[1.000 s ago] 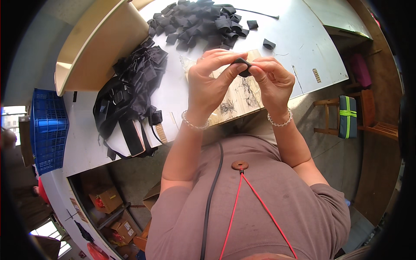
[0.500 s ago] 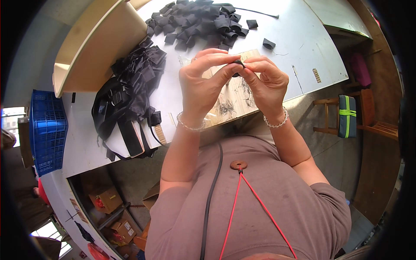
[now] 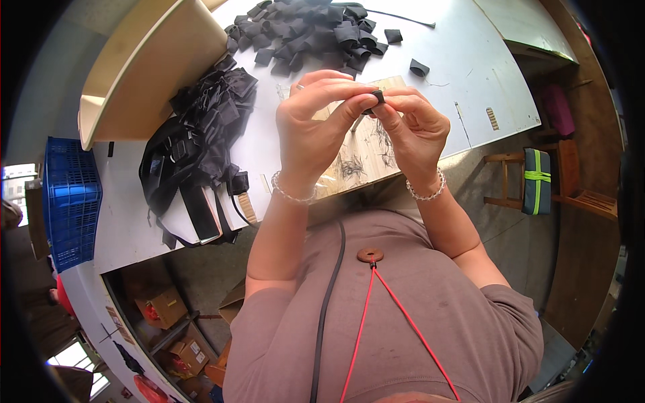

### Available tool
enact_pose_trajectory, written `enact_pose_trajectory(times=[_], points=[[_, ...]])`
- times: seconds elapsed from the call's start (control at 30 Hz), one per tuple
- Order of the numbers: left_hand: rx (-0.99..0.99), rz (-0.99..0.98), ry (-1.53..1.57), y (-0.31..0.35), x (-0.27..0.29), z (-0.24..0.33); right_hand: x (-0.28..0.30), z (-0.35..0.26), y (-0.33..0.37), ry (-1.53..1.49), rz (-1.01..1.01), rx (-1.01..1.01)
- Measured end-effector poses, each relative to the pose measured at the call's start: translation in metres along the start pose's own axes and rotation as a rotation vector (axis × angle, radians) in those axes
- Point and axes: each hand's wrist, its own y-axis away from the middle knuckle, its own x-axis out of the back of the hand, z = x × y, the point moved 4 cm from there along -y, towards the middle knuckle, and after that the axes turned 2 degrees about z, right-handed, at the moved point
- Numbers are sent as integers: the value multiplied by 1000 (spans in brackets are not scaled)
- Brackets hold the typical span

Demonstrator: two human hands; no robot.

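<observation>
Both hands meet above a pale wooden board (image 3: 338, 176) on the white table. Between their fingertips is a small black fabric piece (image 3: 377, 98), bent over. My left hand (image 3: 316, 117) pinches one side of it with thumb and forefinger. Thumb and forefinger of my right hand (image 3: 418, 124) pinch the other side. Loose dark threads (image 3: 351, 166) lie on the board beneath. Beyond the hands spreads a heap of similar black fabric pieces (image 3: 295, 33), and two lie apart from it, one being a curled piece (image 3: 419, 67).
Left of my arm lies a pile of black strips (image 3: 215, 107) beside a beige curved panel (image 3: 158, 64). A blue plastic crate (image 3: 72, 201) stands at the table's left edge. On the right is a wooden stool (image 3: 505, 178) with a dark green bundle (image 3: 537, 181). Cardboard boxes (image 3: 164, 307) sit under the table.
The black fabric piece has turned between the fingertips and shows more of its surface now. Both hands keep their pinch and have barely shifted.
</observation>
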Motion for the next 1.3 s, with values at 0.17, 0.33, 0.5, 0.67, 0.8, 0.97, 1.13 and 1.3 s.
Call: enact_pose_trajectory(times=[0.17, 0.33, 0.5, 0.67, 0.8, 0.97, 1.13, 1.3], points=[[-8, 12, -13, 4, 2, -7, 0, 0, 0, 20, -13, -19], [73, 28, 177, 7, 1, -18, -3, -4, -1, 102, -10, -2], [179, 52, 386, 12, -3, -22, -6, -14, -5, 205, -18, 81], [297, 62, 469, 16, -6, -26, -4, -16, -5, 245, -42, 85], [265, 20, 405, 14, -8, -23, 0, -16, -4, 268, -52, 121], [98, -35, 226, 8, -6, -14, -3, -16, -4, 278, -59, 129], [167, -20, 188, 10, 4, -20, -2, -9, 0, 131, 19, 60], [250, -22, 261, 16, 5, -23, -1, -10, -1, 161, 1, 56]])
